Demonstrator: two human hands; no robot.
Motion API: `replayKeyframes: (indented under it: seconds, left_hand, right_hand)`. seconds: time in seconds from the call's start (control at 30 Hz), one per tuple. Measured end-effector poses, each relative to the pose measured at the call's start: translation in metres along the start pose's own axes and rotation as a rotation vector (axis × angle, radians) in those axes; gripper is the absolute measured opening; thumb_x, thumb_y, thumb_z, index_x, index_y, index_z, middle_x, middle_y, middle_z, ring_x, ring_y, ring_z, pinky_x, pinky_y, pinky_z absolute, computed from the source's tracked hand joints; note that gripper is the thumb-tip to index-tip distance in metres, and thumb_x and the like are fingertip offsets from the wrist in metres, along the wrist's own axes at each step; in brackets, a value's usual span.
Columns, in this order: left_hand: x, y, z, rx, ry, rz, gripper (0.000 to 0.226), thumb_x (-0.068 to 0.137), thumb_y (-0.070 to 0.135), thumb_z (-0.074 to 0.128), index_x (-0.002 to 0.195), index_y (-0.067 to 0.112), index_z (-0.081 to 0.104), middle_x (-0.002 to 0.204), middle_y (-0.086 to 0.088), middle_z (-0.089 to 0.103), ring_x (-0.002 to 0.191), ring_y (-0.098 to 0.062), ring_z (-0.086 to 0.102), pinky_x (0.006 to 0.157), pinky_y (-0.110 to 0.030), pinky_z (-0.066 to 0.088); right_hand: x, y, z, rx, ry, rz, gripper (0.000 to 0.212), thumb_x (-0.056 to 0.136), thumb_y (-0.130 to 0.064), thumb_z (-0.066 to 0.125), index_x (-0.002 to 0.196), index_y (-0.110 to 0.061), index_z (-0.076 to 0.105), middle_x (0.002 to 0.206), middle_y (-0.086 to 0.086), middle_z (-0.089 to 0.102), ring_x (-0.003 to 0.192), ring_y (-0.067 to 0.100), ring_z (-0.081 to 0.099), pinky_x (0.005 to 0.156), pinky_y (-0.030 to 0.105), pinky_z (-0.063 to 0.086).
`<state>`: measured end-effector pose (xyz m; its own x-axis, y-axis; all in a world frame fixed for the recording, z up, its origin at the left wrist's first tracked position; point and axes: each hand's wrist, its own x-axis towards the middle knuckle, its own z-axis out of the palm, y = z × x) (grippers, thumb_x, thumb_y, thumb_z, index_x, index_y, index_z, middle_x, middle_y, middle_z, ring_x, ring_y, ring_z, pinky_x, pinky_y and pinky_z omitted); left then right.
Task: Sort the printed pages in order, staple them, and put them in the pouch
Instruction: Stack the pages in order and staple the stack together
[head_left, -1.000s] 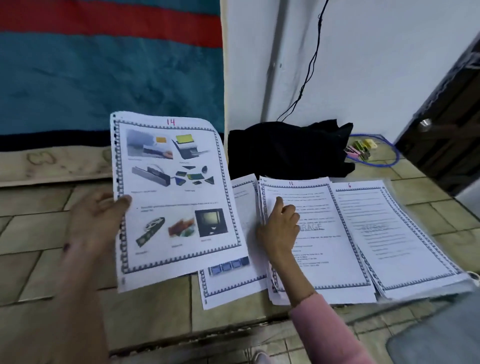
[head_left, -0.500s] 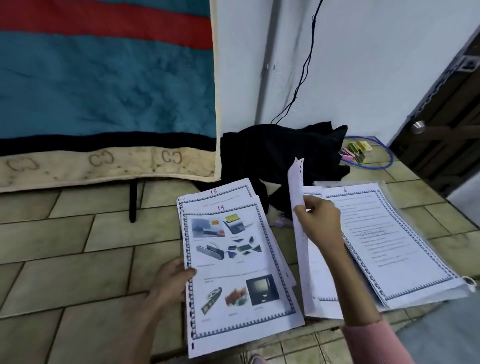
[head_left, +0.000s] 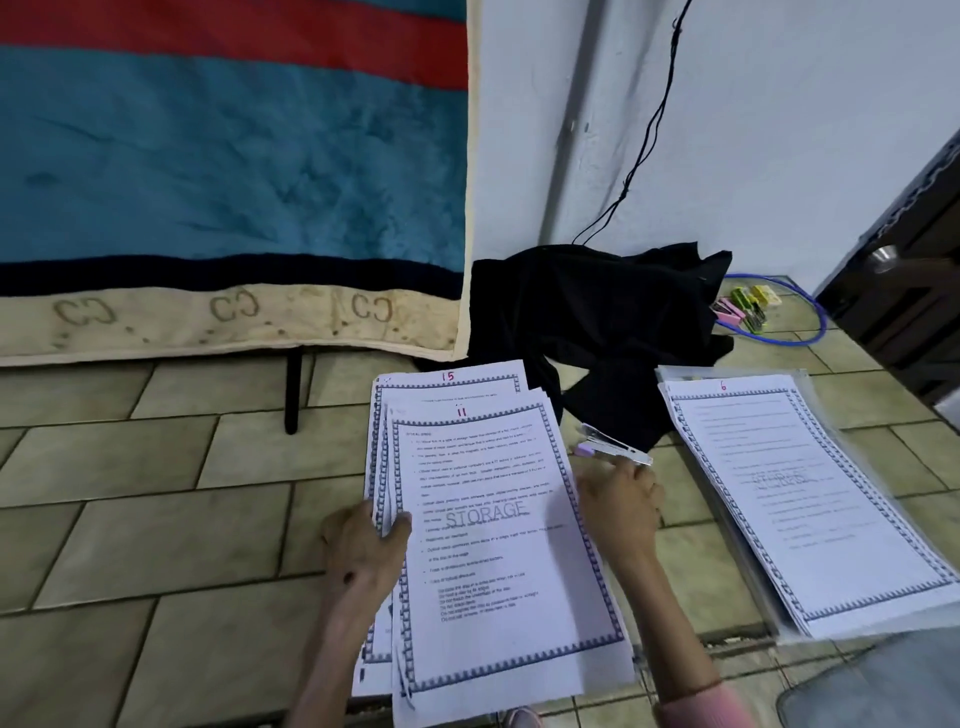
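The sorted stack (head_left: 498, 545), topped by page 11 with page 15 peeking out behind, lies on the tiled floor (head_left: 156, 519) with its long axis running away from the person. The left hand (head_left: 363, 545) pinches its left edge, thumb on top. The right hand (head_left: 621, 506) sits just beside the right edge; whether it grips anything cannot be told. A second pile (head_left: 810, 499), topped by page 6, lies to the right, nearer that hand. The stapler (head_left: 613, 447) rests just beyond its fingertips.
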<state>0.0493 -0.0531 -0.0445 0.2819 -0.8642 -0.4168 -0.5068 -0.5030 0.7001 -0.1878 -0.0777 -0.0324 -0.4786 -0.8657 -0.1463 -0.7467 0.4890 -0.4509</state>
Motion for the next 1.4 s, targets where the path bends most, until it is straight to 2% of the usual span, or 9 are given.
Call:
replayKeyframes:
  seconds: [0.07,0.2,0.37,0.5,0.57,0.67,0.9,1.3,1.4]
  left_hand:
    - [0.006,-0.003,0.001,0.068,0.047,-0.003,0.061,0.076,0.054,0.05,0.114,0.006,0.054,0.124,-0.018,0.055,0.118,-0.037,0.046,0.1,-0.045,0.04]
    - [0.003,0.019,-0.005,-0.067,0.034,-0.059,0.072,0.08,0.03,0.069,0.134,-0.005,0.036,0.135,-0.024,0.047,0.118,-0.037,0.05,0.097,-0.041,0.044]
    - [0.001,0.019,-0.005,-0.302,-0.159,0.03,0.042,0.077,0.005,0.073,0.116,0.003,0.059,0.105,-0.009,0.066,0.089,-0.022,0.064,0.073,-0.022,0.049]
    - [-0.012,0.007,-0.013,-0.522,-0.417,0.039,0.051,0.063,0.019,0.085,0.109,0.01,0.064,0.099,-0.006,0.073,0.082,-0.019,0.07,0.069,-0.027,0.058]
    - [-0.021,0.009,-0.019,-0.571,-0.462,0.137,0.06,0.052,0.032,0.089,0.106,0.02,0.065,0.1,0.002,0.074,0.093,-0.019,0.07,0.074,-0.028,0.058]
    - [-0.035,0.036,-0.033,-0.518,-0.275,0.363,0.031,0.075,0.022,0.076,0.098,0.037,0.061,0.087,0.026,0.071,0.093,-0.003,0.067,0.076,-0.02,0.056]
    - [-0.057,0.116,-0.07,-0.637,0.185,0.727,0.021,0.078,0.017,0.071,0.083,0.036,0.062,0.069,0.033,0.066,0.072,0.015,0.063,0.059,-0.005,0.05]
    - [-0.011,0.054,-0.039,-0.485,0.077,0.505,0.03,0.067,0.012,0.082,0.084,0.027,0.063,0.062,0.027,0.066,0.067,0.005,0.065,0.062,-0.014,0.055]
    - [-0.019,0.067,-0.032,-0.562,0.152,0.513,0.028,0.074,0.008,0.076,0.077,0.031,0.059,0.059,0.029,0.063,0.06,0.01,0.063,0.052,-0.003,0.047]
  right_hand:
    - [0.001,0.0,-0.001,0.066,-0.092,0.065,0.046,0.09,-0.025,0.054,0.124,0.004,0.046,0.129,0.027,0.046,0.123,0.039,0.036,0.1,0.039,0.031]
    - [-0.005,-0.009,0.01,0.283,-0.224,-0.058,0.027,0.084,-0.023,0.064,0.099,-0.002,0.059,0.097,0.015,0.066,0.098,0.032,0.056,0.075,0.033,0.042]
    - [-0.009,-0.01,0.006,0.484,-0.399,-0.011,0.026,0.076,-0.015,0.073,0.098,-0.001,0.068,0.099,0.01,0.071,0.09,0.026,0.068,0.077,0.038,0.054]
    - [-0.02,0.006,-0.005,0.658,-0.416,-0.073,0.022,0.075,-0.008,0.075,0.096,-0.007,0.069,0.092,0.003,0.073,0.077,0.009,0.07,0.066,0.022,0.056]
    - [-0.023,0.009,-0.014,0.871,-0.434,-0.06,0.042,0.066,-0.01,0.081,0.105,-0.004,0.065,0.099,0.008,0.073,0.087,0.022,0.072,0.076,0.035,0.058]
    - [-0.024,-0.006,-0.04,1.052,-0.392,-0.181,0.048,0.063,-0.013,0.081,0.109,-0.01,0.064,0.103,0.008,0.073,0.096,0.027,0.069,0.086,0.044,0.055]
    - [-0.029,-0.08,-0.125,1.22,-0.031,-0.657,0.026,0.078,0.002,0.068,0.085,-0.023,0.065,0.082,-0.014,0.074,0.08,0.003,0.068,0.071,0.017,0.051]
    - [-0.021,-0.041,-0.049,1.018,-0.265,-0.483,0.029,0.067,0.001,0.079,0.081,-0.022,0.069,0.073,-0.023,0.072,0.073,-0.004,0.068,0.061,0.011,0.051]
    - [-0.02,-0.054,-0.053,1.049,-0.234,-0.501,0.029,0.068,0.001,0.079,0.076,-0.025,0.069,0.07,-0.022,0.071,0.071,-0.003,0.068,0.061,0.013,0.052]
